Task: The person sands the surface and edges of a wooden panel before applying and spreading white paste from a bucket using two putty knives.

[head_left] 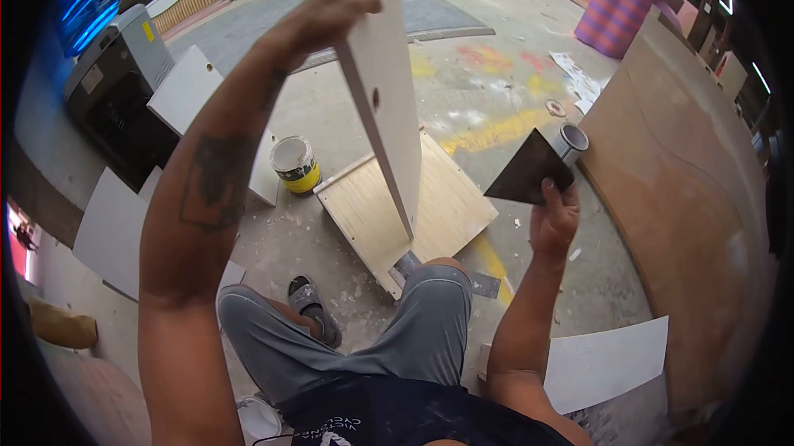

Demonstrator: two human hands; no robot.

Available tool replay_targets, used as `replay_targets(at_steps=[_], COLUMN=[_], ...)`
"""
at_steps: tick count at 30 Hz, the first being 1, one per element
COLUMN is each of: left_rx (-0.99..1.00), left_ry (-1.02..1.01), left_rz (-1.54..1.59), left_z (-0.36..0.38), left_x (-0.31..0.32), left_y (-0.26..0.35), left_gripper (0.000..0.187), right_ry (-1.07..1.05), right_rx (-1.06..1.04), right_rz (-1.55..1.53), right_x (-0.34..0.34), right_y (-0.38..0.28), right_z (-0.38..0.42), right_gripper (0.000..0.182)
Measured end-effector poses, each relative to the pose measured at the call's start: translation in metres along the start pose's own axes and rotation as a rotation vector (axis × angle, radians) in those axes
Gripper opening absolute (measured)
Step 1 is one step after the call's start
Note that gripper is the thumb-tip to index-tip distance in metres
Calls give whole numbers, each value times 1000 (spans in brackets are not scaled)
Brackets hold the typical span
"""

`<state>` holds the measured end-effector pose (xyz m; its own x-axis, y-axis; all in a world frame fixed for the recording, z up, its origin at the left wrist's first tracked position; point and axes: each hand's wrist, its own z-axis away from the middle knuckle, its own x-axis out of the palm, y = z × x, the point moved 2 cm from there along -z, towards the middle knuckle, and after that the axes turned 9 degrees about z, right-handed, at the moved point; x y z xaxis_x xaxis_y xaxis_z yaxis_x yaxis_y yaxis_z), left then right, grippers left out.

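Left hand [331, 12] grips a white board [385, 90] upright on edge; right hand [552, 219] pinches a dark scraper [529, 171]. Mid-filling, I judge; next, the blade must meet the edge.

Two hands are in view: the left hand [327, 12] grips one white board [382, 90] stood on edge, and the right hand [552, 219] holds one dark scraper [528, 171]. One plywood panel [447, 206] lies flat on the floor under the board. One paint can [294, 163] stands left of it, and one tape roll [571, 142] sits to the right. One large curved plywood sheet [678, 198] fills the right side. One white sheet [608, 362] lies near right. At least three white panels [186, 90] lean at the left. One striped pink cylinder [619, 1] stands far right. One sandal [313, 305] shows near.
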<state>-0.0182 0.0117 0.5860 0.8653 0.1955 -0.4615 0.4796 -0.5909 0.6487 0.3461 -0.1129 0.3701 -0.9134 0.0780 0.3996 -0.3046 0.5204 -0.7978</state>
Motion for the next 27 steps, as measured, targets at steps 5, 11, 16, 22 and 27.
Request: replay_targets(at_steps=[5,11,16,22,27], left_rx=[403,211,201,422,320], left_ry=[-260,-396,-553,-670,-579], left_rz=[-467,65,123,-180,7], left_z=[-24,-16,-23,-40,-24], left_x=[32,59,69,84,72], left_y=[6,49,62,61,71], left_gripper=[38,57,53,41,40], right_ry=[-323,-581,-512,-717,-1001], right_rx=[-396,-665,-509,-544,-589], right_rz=[924,1276,1228,1295,1599], right_x=[97,146,156,152,126], right_y=[-108,-141,-171,-123,-16], right_z=[-15,-33,-48,-56,-3], right_gripper=[23,18,20,14,14])
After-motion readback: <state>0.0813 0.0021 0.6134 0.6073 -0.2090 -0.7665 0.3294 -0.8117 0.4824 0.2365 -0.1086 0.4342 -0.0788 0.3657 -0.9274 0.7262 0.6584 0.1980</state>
